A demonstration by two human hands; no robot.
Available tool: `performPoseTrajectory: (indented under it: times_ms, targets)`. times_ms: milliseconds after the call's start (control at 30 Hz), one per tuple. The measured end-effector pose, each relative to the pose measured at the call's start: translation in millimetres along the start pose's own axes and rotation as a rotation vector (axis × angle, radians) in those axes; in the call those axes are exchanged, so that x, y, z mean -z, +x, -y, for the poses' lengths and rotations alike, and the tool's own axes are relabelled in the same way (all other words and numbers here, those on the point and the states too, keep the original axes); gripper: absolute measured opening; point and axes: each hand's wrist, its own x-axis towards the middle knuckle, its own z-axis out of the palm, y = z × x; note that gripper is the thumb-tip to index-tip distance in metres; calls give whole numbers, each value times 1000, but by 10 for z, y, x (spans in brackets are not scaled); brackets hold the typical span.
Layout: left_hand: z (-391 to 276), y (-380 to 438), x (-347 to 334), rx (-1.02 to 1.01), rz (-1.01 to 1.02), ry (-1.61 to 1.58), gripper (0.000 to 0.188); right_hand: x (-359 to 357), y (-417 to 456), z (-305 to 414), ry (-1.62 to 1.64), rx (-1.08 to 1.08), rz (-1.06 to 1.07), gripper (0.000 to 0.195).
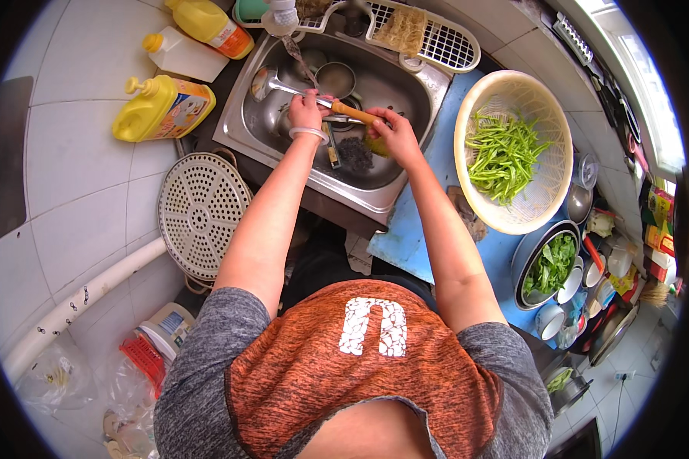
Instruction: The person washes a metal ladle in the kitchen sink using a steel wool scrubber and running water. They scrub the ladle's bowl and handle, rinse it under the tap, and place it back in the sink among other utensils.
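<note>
Over the stainless steel sink (364,203), both hands hold a metal ladle (287,87) with a wooden handle (353,112). My left hand (305,112), a pale bangle at its wrist, grips the metal shaft. My right hand (395,135) has its fingers on the handle's end. The ladle's bowl points left. Water (300,62) runs from the tap (279,20) towards the shaft near my left hand. Below lie a round metal vessel (336,79), a dark scouring pad (355,154), a yellow-green scrubber (377,147) partly behind my right hand, and a narrow tool (332,152).
Right of the sink, a plastic basket (464,143) of cut green stalks and a bowl (518,258) of leafy greens stand on a blue surface (402,241). A perforated steamer tray (201,218) leans at left, below yellow bottles (163,109). Loofah pieces (402,30) lie on the rack behind.
</note>
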Motion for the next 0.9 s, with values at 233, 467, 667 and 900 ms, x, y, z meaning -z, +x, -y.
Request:
performPoseTrajectory:
  times_ms: [233,467,667,900]
  targets:
    - [-143,81,-60,75,147,53,37,89,-17,-147,148,-104,-30,27]
    - [23,120,-158,-37,128,-78,27,205,-120,-333,91,-58,-95,28]
    - [-35,218,-48,60,32,-341,19,196,-243,-164,-155,-61,10,30]
    - [-103,123,-198,84,-73,-196,16,-395,-317,123,-1121,158,22,39]
